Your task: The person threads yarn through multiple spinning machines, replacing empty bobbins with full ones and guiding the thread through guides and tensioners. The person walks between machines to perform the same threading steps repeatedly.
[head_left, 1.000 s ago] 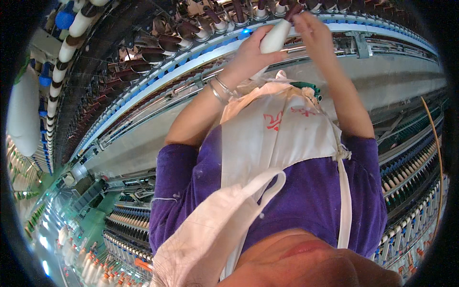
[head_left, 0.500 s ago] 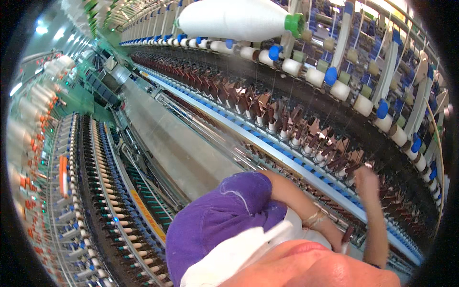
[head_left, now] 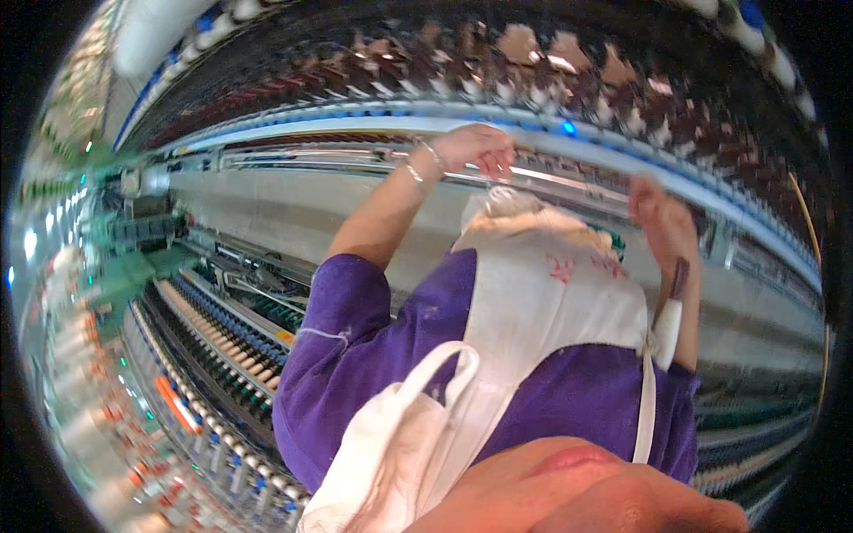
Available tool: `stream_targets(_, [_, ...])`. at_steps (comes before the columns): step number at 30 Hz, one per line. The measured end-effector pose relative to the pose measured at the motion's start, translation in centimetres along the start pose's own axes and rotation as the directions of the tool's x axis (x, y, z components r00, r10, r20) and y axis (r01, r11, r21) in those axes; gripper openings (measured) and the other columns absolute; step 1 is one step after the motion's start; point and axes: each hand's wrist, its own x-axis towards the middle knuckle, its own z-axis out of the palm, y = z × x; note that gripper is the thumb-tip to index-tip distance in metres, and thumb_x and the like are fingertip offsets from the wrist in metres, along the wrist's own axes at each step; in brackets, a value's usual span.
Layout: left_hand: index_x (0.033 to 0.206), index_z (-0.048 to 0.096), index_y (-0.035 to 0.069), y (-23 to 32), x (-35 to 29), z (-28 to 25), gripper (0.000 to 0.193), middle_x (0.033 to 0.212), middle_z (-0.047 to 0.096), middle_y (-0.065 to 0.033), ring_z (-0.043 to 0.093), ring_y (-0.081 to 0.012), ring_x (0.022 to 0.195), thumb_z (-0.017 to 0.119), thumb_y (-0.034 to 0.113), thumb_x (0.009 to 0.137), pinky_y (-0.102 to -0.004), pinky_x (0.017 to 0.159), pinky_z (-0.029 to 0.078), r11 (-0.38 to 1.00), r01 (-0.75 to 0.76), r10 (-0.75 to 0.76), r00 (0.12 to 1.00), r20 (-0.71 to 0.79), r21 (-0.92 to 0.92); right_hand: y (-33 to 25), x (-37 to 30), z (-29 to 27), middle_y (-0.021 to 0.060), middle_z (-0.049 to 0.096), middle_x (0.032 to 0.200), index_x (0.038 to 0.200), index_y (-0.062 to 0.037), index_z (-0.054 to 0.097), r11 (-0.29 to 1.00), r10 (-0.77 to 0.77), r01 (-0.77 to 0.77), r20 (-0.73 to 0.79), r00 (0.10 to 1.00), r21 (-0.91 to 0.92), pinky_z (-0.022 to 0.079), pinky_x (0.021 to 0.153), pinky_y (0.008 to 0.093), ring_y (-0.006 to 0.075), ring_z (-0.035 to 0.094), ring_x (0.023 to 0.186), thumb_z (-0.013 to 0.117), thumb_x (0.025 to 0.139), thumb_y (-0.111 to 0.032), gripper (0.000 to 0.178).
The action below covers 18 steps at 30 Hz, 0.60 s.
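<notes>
A long spinning frame (head_left: 400, 111) crosses behind the hands, its pale rail bending with the lens; dark bobbins (head_left: 444, 87), blurred, stand in a row along the rail's far edge. A second frame (head_left: 213, 329), at lower left, carries rows of pale bobbins. The person wears a purple shirt (head_left: 355, 355) under a white apron (head_left: 542, 293).

The left hand (head_left: 471, 149) is over the near edge of the rail, fingers bent down in a narrow curl; whether they pinch anything, I cannot tell. The right hand (head_left: 665, 222) is blurred near the same edge, fingers half curled, its grip also unclear.

The white bobbin (head_left: 668, 330) lies along the right forearm, beside the apron's right edge. Its long axis follows the forearm, slightly tilted; the dark tube end points up toward the right hand, the white end toward the elbow. What holds it there is unclear.

At the apron's far edge a peach-rimmed pouch (head_left: 533, 218) has whitish material (head_left: 499, 201) bulging at its left corner and green tube ends (head_left: 617, 240) at its right corner. Silvery bangles (head_left: 414, 172) circle the left wrist.
</notes>
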Motion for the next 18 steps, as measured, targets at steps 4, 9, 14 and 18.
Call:
stream_targets(4, [0.086, 0.062, 0.006, -3.8, 2.0, 0.1, 0.032, 0.081, 0.065, -0.0068, 0.064, -0.0157, 0.070, 0.050, 0.033, 0.097, -0.0296, 0.066, 0.053, 0.994, -0.011, 0.027, 0.988, 0.151, -0.111, 0.4, 4.5, 1.0, -0.0056, 0.051, 0.064, 0.117, 0.0011, 0.058, 0.961, -0.042, 0.127, -0.322, 0.946, 0.246, 0.033, 0.055, 0.0210, 0.0027, 0.037, 0.054, 0.047, 0.100, -0.024, 0.032])
stream_targets(9, [0.094, 0.064, 0.003, -13.7, 6.1, -7.4, 0.026, 0.085, 0.066, -0.0086, 0.065, -0.0235, 0.080, 0.057, 0.028, 0.092, -0.0351, 0.075, 0.053, 0.752, 0.090, -0.127, 0.992, 0.009, 0.653, 2.3, 10.7, 1.9, -0.0064, 0.039, 0.058, 0.118, -0.0030, 0.063, 0.965, -0.023, -0.080, -0.385, 0.923, -0.250, 0.027, 0.046, 0.0214, 0.0033, 0.033, 0.049, 0.053, 0.098, -0.025, 0.031])
stream_targets(14, [0.119, 0.062, 0.004, -13.4, 6.0, -8.5, 0.046, 0.113, 0.065, -0.0168, 0.062, -0.0280, 0.104, 0.066, 0.031, 0.082, -0.0396, 0.093, 0.047, 0.328, 0.444, 0.165, 0.842, -0.514, 0.834, 6.0, 14.2, 1.9, 0.0073, 0.066, 0.073, 0.109, -0.0105, 0.069, 0.652, -0.001, -0.086, -0.114, 0.993, -0.753, 0.047, 0.052, 0.0280, 0.0127, 0.056, 0.052, 0.054, 0.096, -0.030, 0.028])
stream_targets(18, [0.122, 0.060, 0.009, -6.0, 10.9, -0.8, 0.045, 0.111, 0.066, -0.0058, 0.061, -0.0193, 0.101, 0.064, 0.039, 0.088, -0.0376, 0.088, 0.049, 0.977, -0.014, -0.056, 0.944, -0.324, -0.211, 8.6, 16.8, 3.7, 0.0097, 0.064, 0.068, 0.106, -0.0073, 0.067, 0.540, -0.031, -0.035, -0.061, 0.998, -0.841, 0.048, 0.051, 0.0308, 0.0172, 0.060, 0.051, 0.052, 0.095, -0.024, 0.025])
